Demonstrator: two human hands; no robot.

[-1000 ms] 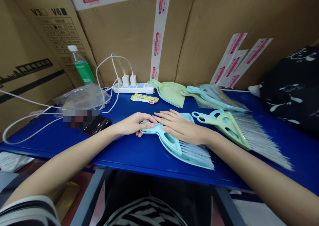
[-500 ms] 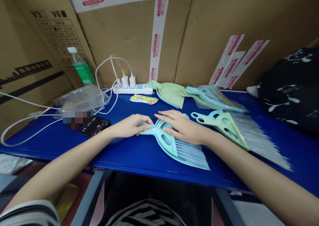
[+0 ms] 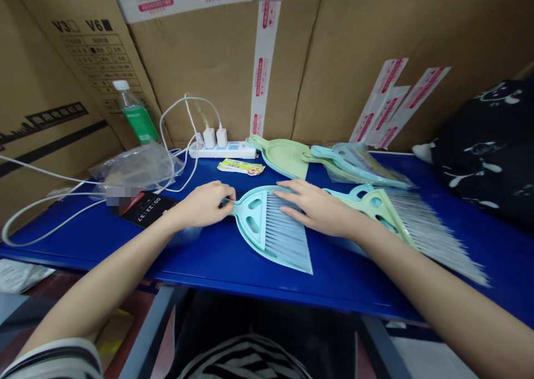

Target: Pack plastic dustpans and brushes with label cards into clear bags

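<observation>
My left hand [image 3: 203, 204] pinches the handle end of an aqua plastic dustpan [image 3: 254, 223], which lies flat on the table with a matching hand brush [image 3: 283, 231] nested on it, bristles spread towards the wide edge. My right hand [image 3: 317, 207] rests with its fingers spread on the dustpan's upper rim, close to a pale green dustpan and brush set [image 3: 377, 212]. That green set lies to the right, partly under my right wrist. Another green dustpan [image 3: 283, 157] and several aqua sets in clear plastic [image 3: 354, 165] lie at the back.
The blue table [image 3: 83, 240] has a front edge below my arms. A phone [image 3: 146, 209], a crumpled plastic bag [image 3: 133, 167], a power strip [image 3: 221, 151] with chargers and cables, and a green-labelled bottle [image 3: 136, 114] stand left and behind. Cardboard walls the back; a black fabric bag [image 3: 484, 145] sits right.
The aqua dustpan has swung round and shifted left, its bristles now on the pan and pointing towards me. My left hand has moved left along with its handle end.
</observation>
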